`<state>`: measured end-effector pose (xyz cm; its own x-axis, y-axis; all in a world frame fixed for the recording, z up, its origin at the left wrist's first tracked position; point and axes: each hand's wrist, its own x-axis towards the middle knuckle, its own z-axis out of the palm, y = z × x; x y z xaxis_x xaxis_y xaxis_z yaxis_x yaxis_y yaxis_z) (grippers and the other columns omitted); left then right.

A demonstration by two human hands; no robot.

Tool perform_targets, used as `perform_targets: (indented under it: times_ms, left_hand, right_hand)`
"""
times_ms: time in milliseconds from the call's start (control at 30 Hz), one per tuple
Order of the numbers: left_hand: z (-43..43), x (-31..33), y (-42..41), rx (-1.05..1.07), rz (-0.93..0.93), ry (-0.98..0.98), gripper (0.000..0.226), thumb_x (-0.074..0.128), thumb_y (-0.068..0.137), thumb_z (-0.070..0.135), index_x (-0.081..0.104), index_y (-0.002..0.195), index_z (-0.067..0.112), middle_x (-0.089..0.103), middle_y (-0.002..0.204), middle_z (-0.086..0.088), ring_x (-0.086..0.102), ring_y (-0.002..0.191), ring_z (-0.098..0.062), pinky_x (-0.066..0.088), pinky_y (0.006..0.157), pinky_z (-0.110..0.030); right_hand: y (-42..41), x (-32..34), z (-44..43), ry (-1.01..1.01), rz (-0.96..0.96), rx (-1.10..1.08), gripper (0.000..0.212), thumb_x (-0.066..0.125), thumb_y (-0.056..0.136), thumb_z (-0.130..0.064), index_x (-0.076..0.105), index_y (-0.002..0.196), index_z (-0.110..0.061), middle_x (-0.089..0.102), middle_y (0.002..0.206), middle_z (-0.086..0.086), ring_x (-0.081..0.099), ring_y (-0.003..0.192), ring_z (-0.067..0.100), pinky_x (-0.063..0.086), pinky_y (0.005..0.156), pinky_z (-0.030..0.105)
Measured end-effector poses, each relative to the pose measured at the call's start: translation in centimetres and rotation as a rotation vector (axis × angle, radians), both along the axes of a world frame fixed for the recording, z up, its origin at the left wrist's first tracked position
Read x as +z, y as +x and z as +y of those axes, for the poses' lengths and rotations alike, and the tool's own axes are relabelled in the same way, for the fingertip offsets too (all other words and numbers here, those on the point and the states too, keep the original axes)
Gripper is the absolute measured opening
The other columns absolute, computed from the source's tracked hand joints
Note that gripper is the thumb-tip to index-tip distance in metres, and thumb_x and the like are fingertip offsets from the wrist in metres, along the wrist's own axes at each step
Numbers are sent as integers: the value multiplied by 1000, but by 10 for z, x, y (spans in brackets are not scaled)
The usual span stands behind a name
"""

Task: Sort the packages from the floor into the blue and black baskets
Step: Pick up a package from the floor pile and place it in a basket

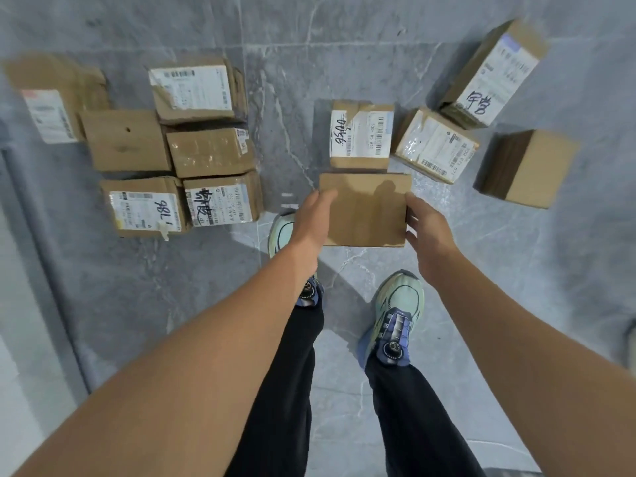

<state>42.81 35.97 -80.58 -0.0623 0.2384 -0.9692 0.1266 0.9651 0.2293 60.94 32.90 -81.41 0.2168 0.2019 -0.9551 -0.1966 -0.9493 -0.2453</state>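
A plain brown cardboard package (366,210) lies on the grey floor right in front of my feet. My left hand (315,218) is against its left edge, fingers extended onto the top. My right hand (425,228) is at its right edge with relaxed fingers; I cannot tell whether it touches the box. Behind it sits a labelled package (361,134) marked with black handwriting. Several more packages lie in a cluster at the left (210,151) and at the right (435,144). No basket is in view.
My two feet in green and purple shoes (395,318) stand just below the plain package. A tall labelled box (492,74) and an unlabelled one (526,166) lie far right. A pale wall or door edge (20,304) runs along the left.
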Motion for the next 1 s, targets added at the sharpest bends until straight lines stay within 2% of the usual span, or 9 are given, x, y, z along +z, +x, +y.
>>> perform_targets:
  times_ms: [133, 233, 300, 400, 467, 567, 667, 800, 1000]
  left_hand:
    - [-3, 65, -10, 72, 17, 25, 34, 50, 102, 50, 55, 133, 36, 54, 125, 18, 51, 114, -6, 34, 102, -34]
    - [2, 125, -16, 115, 33, 116, 69, 53, 83, 63, 54, 145, 31, 54, 146, 10, 50, 134, -12, 36, 117, -44]
    - [2, 164, -22, 162, 14, 189, 78, 56, 77, 71, 53, 147, 37, 53, 150, 8, 49, 138, -14, 35, 120, -49]
    - [5, 235, -28, 242, -12, 308, 88, 58, 71, 77, 51, 150, 39, 52, 151, 10, 48, 140, -10, 32, 122, -46]
    - [10, 289, -33, 279, -14, 397, 89, 59, 69, 76, 52, 149, 38, 53, 151, 11, 48, 140, -9, 32, 123, -45]
    - [12, 365, -40, 311, -36, 514, 82, 60, 76, 69, 48, 150, 38, 49, 154, 12, 46, 142, -10, 37, 119, -40]
    - [8, 445, -46, 352, -45, 629, 64, 59, 90, 56, 47, 151, 39, 50, 149, 18, 48, 137, -6, 43, 95, -24]
    - [-16, 550, -64, 476, 4, 795, 61, 60, 84, 58, 57, 143, 41, 61, 143, 14, 56, 134, -10, 41, 115, -41]
    - [-85, 671, -102, 735, 144, 974, 78, 60, 72, 69, 53, 146, 44, 51, 150, 23, 49, 135, 4, 37, 111, -31]
  right_hand:
    - [-7, 70, 6, 48, 17, 30, 22, 52, 105, -40, 71, 98, -34, 69, 117, -13, 60, 121, 15, 37, 120, 50]
    - [-10, 133, 20, 135, -4, 62, 27, 49, 106, -36, 75, 98, -33, 73, 113, -12, 63, 115, 12, 43, 115, 45]
    - [-11, 179, 29, 196, 10, 103, 29, 50, 103, -44, 75, 115, -34, 73, 120, -13, 63, 120, 12, 42, 115, 43]
    - [-9, 251, 42, 272, 31, 157, 72, 60, 78, -69, 63, 141, -34, 66, 140, -10, 58, 131, 15, 37, 121, 49]
    - [-9, 302, 51, 343, 40, 188, 80, 63, 73, -71, 60, 145, -35, 65, 143, -8, 58, 133, 17, 37, 121, 51]
    - [-12, 380, 60, 465, 64, 248, 69, 66, 82, -61, 60, 145, -35, 66, 140, -9, 58, 133, 15, 39, 120, 50]
    - [-19, 453, 71, 541, 73, 322, 75, 66, 74, -68, 61, 142, -39, 66, 140, -10, 59, 133, 15, 40, 120, 51]
    - [-45, 559, 79, 685, 135, 429, 42, 64, 97, -50, 64, 137, -41, 64, 141, -12, 58, 133, 14, 39, 120, 46]
    - [-102, 671, 56, 904, 253, 609, 31, 59, 104, -41, 67, 134, -39, 64, 140, -15, 56, 134, 9, 38, 120, 43]
